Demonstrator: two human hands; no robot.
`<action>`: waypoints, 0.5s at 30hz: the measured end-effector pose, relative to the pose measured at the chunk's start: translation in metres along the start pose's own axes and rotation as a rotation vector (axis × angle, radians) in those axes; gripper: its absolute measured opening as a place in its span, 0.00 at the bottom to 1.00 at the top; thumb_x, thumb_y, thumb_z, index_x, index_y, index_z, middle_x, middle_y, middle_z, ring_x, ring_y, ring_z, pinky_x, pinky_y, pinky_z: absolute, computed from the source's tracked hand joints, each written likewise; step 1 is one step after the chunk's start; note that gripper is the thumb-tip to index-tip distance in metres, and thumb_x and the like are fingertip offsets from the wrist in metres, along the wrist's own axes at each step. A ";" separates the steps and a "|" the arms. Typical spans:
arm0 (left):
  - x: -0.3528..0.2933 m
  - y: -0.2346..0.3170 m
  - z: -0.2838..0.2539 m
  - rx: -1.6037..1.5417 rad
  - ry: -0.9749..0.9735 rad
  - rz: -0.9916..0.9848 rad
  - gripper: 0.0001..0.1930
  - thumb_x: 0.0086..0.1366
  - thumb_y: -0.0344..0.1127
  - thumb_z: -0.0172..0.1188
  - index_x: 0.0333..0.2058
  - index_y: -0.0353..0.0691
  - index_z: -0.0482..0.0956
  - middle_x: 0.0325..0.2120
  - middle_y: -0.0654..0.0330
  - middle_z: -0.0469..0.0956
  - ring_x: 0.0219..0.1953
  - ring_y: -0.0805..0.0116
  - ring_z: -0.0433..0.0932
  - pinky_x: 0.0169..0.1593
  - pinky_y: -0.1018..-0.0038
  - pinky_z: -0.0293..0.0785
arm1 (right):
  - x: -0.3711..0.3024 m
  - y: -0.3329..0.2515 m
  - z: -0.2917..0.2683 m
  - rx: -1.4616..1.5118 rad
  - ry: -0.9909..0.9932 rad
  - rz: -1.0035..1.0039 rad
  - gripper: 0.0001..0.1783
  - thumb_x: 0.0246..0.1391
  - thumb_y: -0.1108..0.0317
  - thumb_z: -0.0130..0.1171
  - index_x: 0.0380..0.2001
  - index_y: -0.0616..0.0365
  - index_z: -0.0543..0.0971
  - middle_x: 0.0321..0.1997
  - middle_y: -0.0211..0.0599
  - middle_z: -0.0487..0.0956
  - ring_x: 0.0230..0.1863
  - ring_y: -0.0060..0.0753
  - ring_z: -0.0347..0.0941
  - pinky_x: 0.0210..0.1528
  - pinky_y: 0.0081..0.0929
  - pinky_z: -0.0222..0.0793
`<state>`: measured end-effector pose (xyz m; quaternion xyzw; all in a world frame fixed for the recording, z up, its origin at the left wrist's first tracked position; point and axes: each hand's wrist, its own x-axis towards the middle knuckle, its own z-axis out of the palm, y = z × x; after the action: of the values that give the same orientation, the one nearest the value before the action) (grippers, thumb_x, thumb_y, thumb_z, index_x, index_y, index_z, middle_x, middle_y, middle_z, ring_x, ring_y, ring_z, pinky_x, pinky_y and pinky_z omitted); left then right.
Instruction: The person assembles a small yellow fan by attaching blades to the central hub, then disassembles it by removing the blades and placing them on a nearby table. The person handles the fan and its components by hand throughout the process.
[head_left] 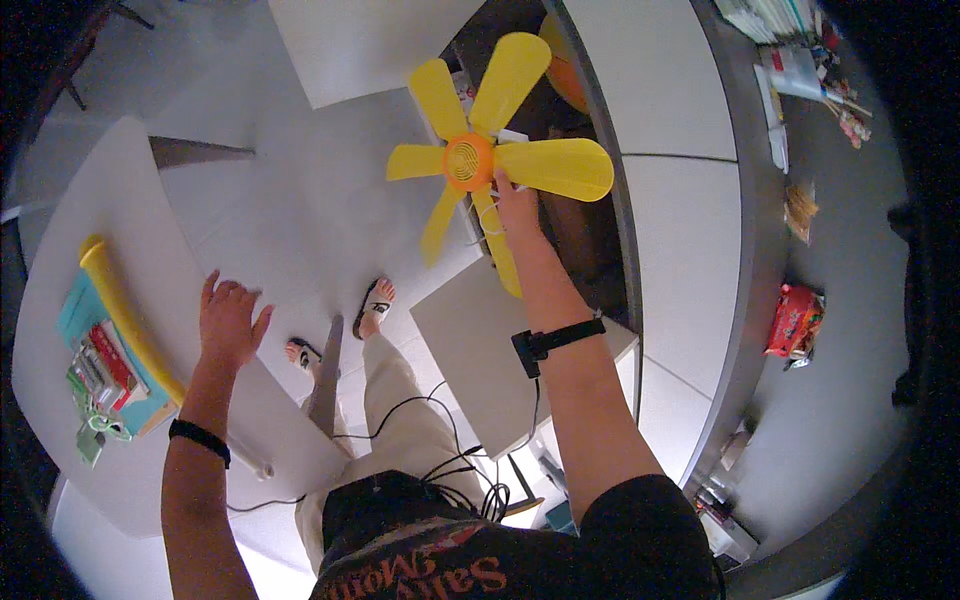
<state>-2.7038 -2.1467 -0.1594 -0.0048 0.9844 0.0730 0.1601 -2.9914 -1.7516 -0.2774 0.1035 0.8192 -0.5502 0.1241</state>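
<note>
A yellow toy-like fan (468,162) with several broad blades and a round orange hub is in front of me at the upper middle. My right hand (517,212) is closed at the back edge of its hub, and one blade partly hides the fingers' grip. A thin white cord (484,222) hangs beside that hand. Behind the fan lies the dark inside of an open cabinet (575,235). My left hand (232,320) hovers near the edge of the white table (175,250), fingers spread and holding nothing. Closest to it is a long yellow tube (130,315).
Open cabinet doors (480,355) stick out near my legs and at the top. On the table lie a teal folder (76,300) and several small packages (110,365). The grey countertop (850,400) at right holds a red packet (795,320). Black cables (460,465) hang at my waist.
</note>
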 end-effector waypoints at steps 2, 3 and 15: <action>-0.001 -0.004 0.006 -0.164 0.102 -0.014 0.11 0.60 0.41 0.59 0.37 0.43 0.82 0.34 0.57 0.81 0.47 0.57 0.77 0.68 0.52 0.56 | 0.013 -0.008 -0.009 0.140 0.013 0.171 0.26 0.63 0.64 0.60 0.62 0.59 0.68 0.55 0.35 0.77 0.50 0.29 0.76 0.50 0.30 0.74; -0.002 -0.005 0.008 -0.235 0.128 -0.029 0.09 0.59 0.39 0.59 0.34 0.43 0.82 0.32 0.58 0.80 0.45 0.57 0.77 0.68 0.52 0.57 | 0.017 -0.011 -0.013 0.240 -0.013 0.256 0.26 0.63 0.64 0.60 0.62 0.58 0.69 0.56 0.34 0.77 0.51 0.28 0.76 0.50 0.30 0.75; -0.007 -0.008 0.014 -0.192 0.122 -0.003 0.06 0.50 0.38 0.60 0.25 0.45 0.77 0.28 0.59 0.78 0.41 0.57 0.77 0.64 0.52 0.60 | 0.075 0.012 -0.006 -0.012 0.012 0.238 0.29 0.62 0.54 0.61 0.59 0.61 0.72 0.57 0.38 0.77 0.52 0.35 0.75 0.52 0.32 0.72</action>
<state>-2.6927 -2.1528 -0.1710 -0.0261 0.9807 0.1665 0.0987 -3.0590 -1.7395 -0.3093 0.2026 0.8052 -0.5260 0.1843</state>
